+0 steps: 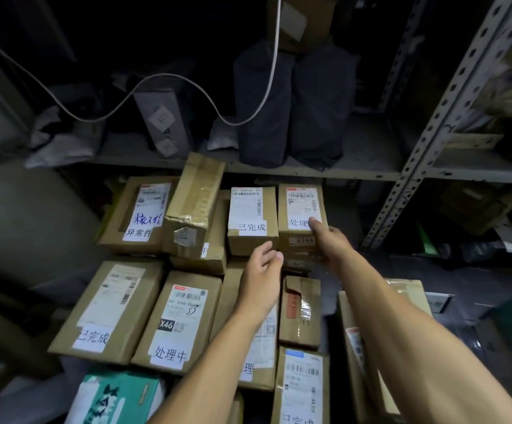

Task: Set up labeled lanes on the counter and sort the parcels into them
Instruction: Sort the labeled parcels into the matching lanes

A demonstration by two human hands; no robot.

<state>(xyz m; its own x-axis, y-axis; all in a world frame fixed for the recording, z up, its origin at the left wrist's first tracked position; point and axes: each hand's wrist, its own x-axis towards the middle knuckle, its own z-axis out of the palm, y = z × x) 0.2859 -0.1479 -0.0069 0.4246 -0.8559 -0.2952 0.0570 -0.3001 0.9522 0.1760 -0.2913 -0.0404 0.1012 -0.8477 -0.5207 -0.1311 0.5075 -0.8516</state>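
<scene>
Parcel under right hand: a brown carton (pixel 300 215) in the far row, just under the shelf edge (pixel 309 174); its long axis runs away from the person, and its white label reads 处理 near the front edge.
Right hand (pixel 325 237): arm stretched forward, the thumb lies on top over the label, the other fingers go down the right side of the carton, so the hand holds it at its near right corner.
Neighbour parcel: a carton labelled 已完成 (pixel 252 220) touches the first one on its left, same direction.
Left hand (pixel 263 261): reaches forward, fingers loosely bent at the front face of this carton, holding nothing.
Left of them: a tilted taped box (pixel 193 206), then a carton labelled 异常件 (pixel 140 217).
Near row: cartons labelled 已完成 (pixel 107 310) and 处理中 (pixel 176 322), long axes also pointing away.
</scene>
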